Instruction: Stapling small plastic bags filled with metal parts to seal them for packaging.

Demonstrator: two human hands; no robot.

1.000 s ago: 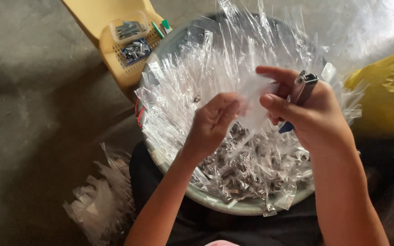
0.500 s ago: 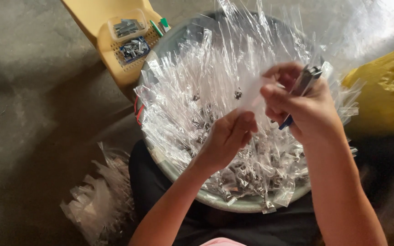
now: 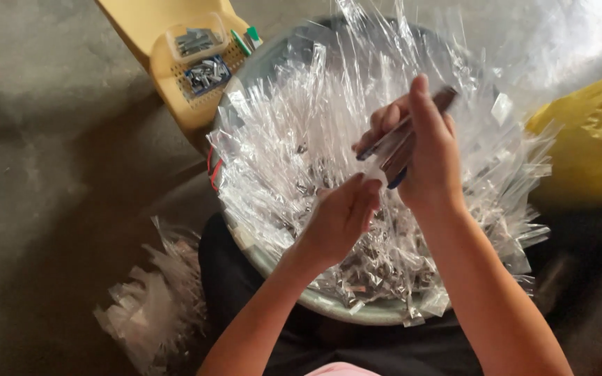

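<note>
Two bare hands work above a wide round basin (image 3: 329, 306) that rests on the person's lap and is heaped with clear plastic sleeves (image 3: 280, 139) and small metal pieces (image 3: 377, 268). In the head view, the right hand (image 3: 426, 153) is raised over the middle of the heap, its fingers closed around a dark stapler (image 3: 402, 143) with a blue tip, held slanting from upper right to lower left. The left hand (image 3: 339, 216) sits just below it, fingers curled together and pinching a thin clear sleeve (image 3: 377, 177) whose upper end meets the stapler's lower tip. Whether the sleeve holds anything is too blurred to tell. To the upper left, beyond the basin's rim, stands a yellow plastic stool (image 3: 168, 69) carrying a clear box (image 3: 196, 38) of grey metal bits and more of them loose on the seat. On the floor (image 3: 50, 174) to the lower left lies a separate bundle of clear sleeves (image 3: 151, 306). A yellow bag (image 3: 593, 139) sits at the right edge
</note>
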